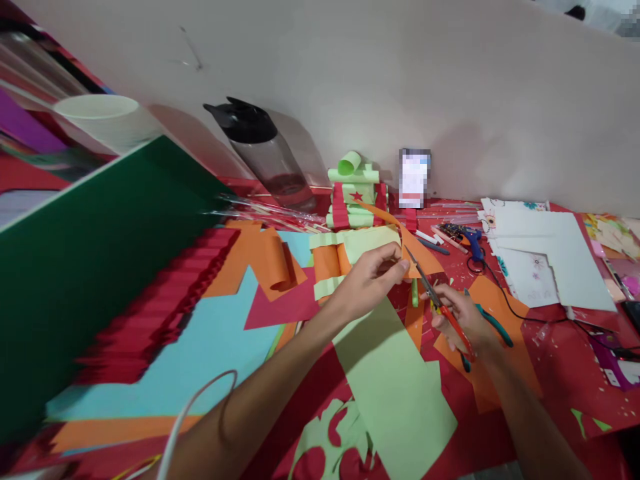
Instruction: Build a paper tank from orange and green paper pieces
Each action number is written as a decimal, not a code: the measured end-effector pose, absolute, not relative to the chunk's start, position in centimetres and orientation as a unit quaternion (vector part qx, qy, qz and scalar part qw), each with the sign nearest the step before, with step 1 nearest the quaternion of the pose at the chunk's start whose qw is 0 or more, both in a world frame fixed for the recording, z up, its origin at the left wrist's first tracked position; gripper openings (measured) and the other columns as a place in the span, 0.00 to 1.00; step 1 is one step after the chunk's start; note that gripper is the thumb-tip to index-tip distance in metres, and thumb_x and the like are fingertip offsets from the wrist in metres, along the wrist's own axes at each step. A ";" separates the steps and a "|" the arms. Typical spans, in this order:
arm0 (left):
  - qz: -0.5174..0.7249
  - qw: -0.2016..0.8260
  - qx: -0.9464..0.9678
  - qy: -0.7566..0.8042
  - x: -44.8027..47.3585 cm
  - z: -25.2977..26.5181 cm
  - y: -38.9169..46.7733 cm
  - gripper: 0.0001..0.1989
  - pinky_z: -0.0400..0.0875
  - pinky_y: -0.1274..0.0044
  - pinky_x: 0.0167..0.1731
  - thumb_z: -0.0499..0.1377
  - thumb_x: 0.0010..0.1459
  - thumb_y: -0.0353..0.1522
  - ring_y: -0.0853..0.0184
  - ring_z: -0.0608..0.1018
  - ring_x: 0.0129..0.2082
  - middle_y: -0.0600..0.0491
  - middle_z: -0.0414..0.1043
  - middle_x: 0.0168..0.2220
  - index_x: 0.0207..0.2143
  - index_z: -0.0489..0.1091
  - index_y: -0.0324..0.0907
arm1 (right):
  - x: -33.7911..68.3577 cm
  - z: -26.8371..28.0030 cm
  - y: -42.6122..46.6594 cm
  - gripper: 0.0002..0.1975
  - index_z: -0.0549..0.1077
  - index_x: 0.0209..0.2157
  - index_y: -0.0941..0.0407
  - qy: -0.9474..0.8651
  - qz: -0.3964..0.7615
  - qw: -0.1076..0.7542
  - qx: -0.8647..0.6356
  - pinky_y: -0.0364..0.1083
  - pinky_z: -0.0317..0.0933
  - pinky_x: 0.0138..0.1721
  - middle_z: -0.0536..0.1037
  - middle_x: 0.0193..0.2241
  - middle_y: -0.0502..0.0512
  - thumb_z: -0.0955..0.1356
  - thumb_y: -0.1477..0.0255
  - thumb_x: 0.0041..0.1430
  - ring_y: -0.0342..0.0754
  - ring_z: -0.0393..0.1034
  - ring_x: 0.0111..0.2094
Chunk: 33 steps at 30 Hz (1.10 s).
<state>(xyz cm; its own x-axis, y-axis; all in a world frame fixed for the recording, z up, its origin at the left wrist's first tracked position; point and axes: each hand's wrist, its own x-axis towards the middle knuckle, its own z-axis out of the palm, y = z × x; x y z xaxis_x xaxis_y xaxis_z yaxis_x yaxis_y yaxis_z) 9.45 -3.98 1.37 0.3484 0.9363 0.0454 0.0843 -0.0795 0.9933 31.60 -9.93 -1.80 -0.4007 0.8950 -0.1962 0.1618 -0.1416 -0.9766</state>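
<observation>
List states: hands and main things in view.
Left hand: pinching orange paper
Right hand: holding scissors
Orange paper: bent
Scissors: blade opening unclear
Phone: screen lit
Bottle: lidded
Teal-handled tool: handles spread
Light-green sheet: flat
Red paper: pleated
Glue gun: lying down

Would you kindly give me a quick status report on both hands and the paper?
Left hand pinching orange paper. Right hand holding scissors, blades at that paper. Teal-handled tool partly hidden behind right hand.

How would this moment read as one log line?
left hand: pinching orange paper | right hand: holding scissors, blades at paper | nearby: green sheet, blue glue gun
</observation>
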 end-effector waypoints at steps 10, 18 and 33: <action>0.411 0.566 0.593 0.399 9.6 0.7 -4.1 0.16 0.72 0.75 0.33 0.59 0.64 0.43 0.69 0.74 0.29 0.57 0.66 0.28 0.29 0.62 0.43 | 31.6 -1.4 -10.1 0.25 0.73 0.51 0.54 -0.582 0.595 0.291 -0.471 0.37 0.59 0.14 0.68 0.26 0.44 0.73 0.52 0.60 0.35 0.60 0.15; 0.421 0.549 0.606 0.392 9.7 1.0 -4.2 0.16 0.70 0.76 0.33 0.57 0.66 0.43 0.70 0.70 0.27 0.59 0.61 0.27 0.29 0.61 0.43 | 32.0 -2.3 -10.0 0.29 0.73 0.50 0.56 -0.610 0.570 0.307 -0.457 0.37 0.54 0.16 0.69 0.27 0.47 0.72 0.47 0.60 0.36 0.58 0.18; 0.355 0.512 0.666 0.409 9.0 1.8 -4.0 0.17 0.58 0.77 0.26 0.56 0.65 0.43 0.71 0.65 0.24 0.58 0.65 0.26 0.27 0.61 0.43 | 32.4 -2.9 -9.6 0.24 0.73 0.48 0.55 -0.625 0.565 0.306 -0.443 0.40 0.58 0.28 0.68 0.26 0.45 0.74 0.54 0.59 0.41 0.61 0.25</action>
